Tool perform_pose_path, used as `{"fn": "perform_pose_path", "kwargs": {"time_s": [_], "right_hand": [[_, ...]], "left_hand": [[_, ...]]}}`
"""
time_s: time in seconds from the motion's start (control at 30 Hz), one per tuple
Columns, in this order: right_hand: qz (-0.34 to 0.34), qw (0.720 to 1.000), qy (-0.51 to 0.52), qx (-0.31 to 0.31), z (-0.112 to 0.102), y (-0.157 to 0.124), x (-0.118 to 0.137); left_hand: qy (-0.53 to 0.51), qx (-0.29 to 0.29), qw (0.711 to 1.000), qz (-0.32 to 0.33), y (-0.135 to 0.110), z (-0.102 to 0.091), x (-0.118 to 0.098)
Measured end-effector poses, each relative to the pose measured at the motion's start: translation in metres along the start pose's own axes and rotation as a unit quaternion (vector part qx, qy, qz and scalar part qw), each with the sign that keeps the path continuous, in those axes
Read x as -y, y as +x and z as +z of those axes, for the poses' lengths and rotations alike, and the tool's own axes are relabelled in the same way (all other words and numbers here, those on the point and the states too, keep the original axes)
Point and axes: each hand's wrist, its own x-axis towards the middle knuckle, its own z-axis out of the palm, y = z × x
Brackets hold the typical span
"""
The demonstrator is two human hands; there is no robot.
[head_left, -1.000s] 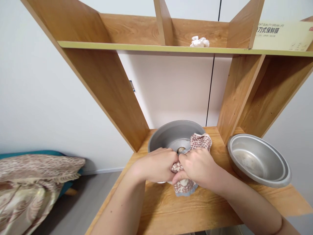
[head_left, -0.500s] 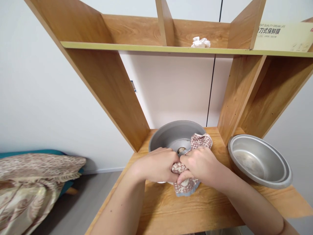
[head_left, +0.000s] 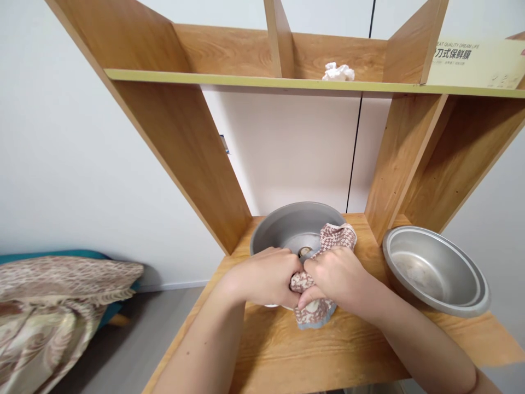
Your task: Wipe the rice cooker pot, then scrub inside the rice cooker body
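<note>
A grey metal pot (head_left: pixel 287 219) stands on the wooden shelf board (head_left: pixel 336 350), with a small round dark thing (head_left: pixel 304 252) in its bottom. A brown and white patterned cloth (head_left: pixel 334 236) hangs over the pot's near rim. My left hand (head_left: pixel 264 276) and my right hand (head_left: pixel 334 276) are side by side at that rim. Both are closed on the cloth, which is bunched between them, and its lower end hangs below my right thumb.
A steel basin (head_left: pixel 437 271) sits on the board to the right, beyond an upright wooden divider (head_left: pixel 396 164). On the upper shelf lie a crumpled white tissue (head_left: pixel 338 71) and a cling film box (head_left: pixel 476 63). A patterned blanket (head_left: pixel 53 301) lies at lower left.
The hands have barely shifted on the bunched cloth. The view has drifted slightly.
</note>
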Motion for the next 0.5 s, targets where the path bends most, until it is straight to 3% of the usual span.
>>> {"fn": "perform_pose_path", "kwargs": {"time_s": [0.27,0.5], "right_hand": [[0.021,1.0,-0.004,-0.02,0.003,0.0,0.01],[0.033,0.996,0.002,-0.079,0.01,0.0,0.015]], "left_hand": [[0.005,0.003,1.0,0.002,0.001,0.0,0.0],[0.0,0.008,1.0,-0.003,0.001,0.001,0.002]]}}
